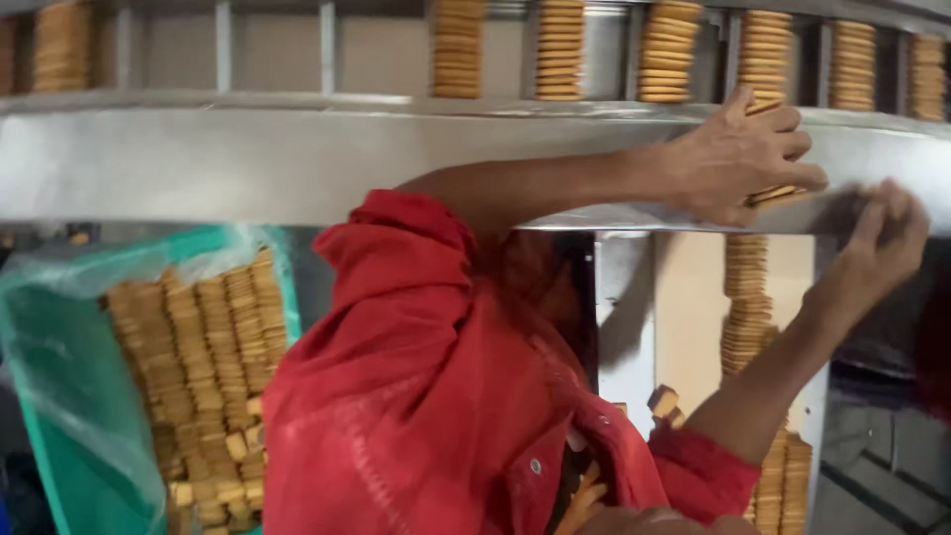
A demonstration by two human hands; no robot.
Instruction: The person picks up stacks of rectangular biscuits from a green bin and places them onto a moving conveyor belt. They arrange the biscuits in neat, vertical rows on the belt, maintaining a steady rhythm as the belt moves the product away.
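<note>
Green plastic-lined crate (59, 396) is filled with rows of square biscuits (203, 347). A short biscuit stack (773, 194) is clamped in the left hand (738, 154) at the steel machine ledge (297, 159). The right hand (882, 233) is blurred; its grip cannot be told.

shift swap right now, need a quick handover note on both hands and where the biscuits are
Left hand: closed on a short stack of biscuits at the metal ledge, below the upper biscuit columns.
Right hand: raised beside it, blurred; grip unclear.
Done: upper columns look filled; more stacks stand in the chute below.
Left: loose and stacked biscuits wait in the green lined crate.
</note>
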